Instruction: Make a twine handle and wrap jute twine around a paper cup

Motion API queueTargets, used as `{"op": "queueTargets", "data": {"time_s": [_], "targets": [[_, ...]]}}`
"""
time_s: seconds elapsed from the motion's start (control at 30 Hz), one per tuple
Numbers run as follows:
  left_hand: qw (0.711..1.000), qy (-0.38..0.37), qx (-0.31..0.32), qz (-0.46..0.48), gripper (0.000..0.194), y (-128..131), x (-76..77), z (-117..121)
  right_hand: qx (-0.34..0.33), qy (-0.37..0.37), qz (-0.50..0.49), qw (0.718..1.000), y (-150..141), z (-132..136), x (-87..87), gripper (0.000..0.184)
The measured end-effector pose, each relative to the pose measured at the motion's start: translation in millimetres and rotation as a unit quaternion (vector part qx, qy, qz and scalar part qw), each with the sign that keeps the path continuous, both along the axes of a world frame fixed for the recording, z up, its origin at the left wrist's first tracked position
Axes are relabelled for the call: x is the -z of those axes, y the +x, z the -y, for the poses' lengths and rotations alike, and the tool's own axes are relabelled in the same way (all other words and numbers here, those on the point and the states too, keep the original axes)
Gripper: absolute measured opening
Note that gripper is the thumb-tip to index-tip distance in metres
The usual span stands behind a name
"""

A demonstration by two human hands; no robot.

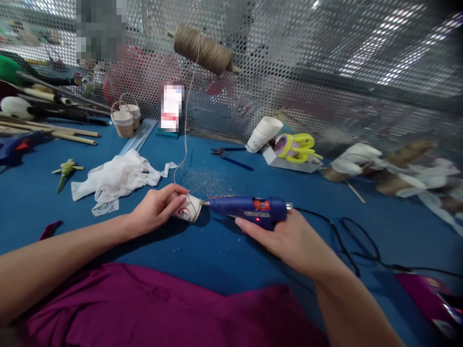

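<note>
My left hand [161, 207] is closed around a small white paper cup [190, 208] with a red round print, lying on its side just over the blue table. Twine [185, 120] runs down to the cup from a spool [202, 48] on a stick above. In my right hand [289, 236] is a blue hot glue gun [249, 209], its red light on. The nozzle points left and meets, or nearly meets, the cup's rim; I cannot tell if they touch. My left fingers hide part of the cup.
Crumpled white cloth [123, 176] lies left of the cup. Behind are pliers [235, 156], stacked paper cups [264, 132] and a box with yellow-handled scissors [296, 149]. Two small twine-wrapped cups [123, 123] and a phone [171, 108] stand near the mesh panel. A black cord [347, 241] trails right.
</note>
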State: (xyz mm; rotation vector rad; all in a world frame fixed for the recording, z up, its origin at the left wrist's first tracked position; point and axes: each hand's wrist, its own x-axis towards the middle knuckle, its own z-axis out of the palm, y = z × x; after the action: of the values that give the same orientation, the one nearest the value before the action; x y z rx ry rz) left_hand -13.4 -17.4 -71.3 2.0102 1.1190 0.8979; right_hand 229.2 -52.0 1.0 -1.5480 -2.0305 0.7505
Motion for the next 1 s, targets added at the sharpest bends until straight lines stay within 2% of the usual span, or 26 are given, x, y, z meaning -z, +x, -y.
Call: {"op": "queueTargets", "data": {"time_s": [0.17,0.37,0.5,0.7,1.0], "targets": [[1.000,0.008,-0.026,-0.002,0.031,1.8,-1.2,-0.3,-0.016,0.001,-0.061,0.998,-9.6,1.9,-3.7,0.006],[0.998,-0.012,-0.057,-0.011,0.033,2.3,-5.9,2.4,0.002,-0.004,-0.033,0.999,-5.5,1.6,0.7,0.008],[0.998,-0.025,-0.056,-0.026,0.036,1.4,-7.2,3.6,0.012,-0.002,-0.020,1.000,-5.8,1.5,3.3,0.009],[0.998,-0.011,-0.048,-0.044,0.035,0.4,-7.3,1.3,-0.002,-0.015,-0.056,0.998,-9.4,1.3,4.0,0.006],[0.998,0.013,-0.039,-0.055,0.033,-0.2,-10.1,1.3,0.005,-0.015,0.015,1.000,-10.5,4.2,-1.2,0.010]]}}
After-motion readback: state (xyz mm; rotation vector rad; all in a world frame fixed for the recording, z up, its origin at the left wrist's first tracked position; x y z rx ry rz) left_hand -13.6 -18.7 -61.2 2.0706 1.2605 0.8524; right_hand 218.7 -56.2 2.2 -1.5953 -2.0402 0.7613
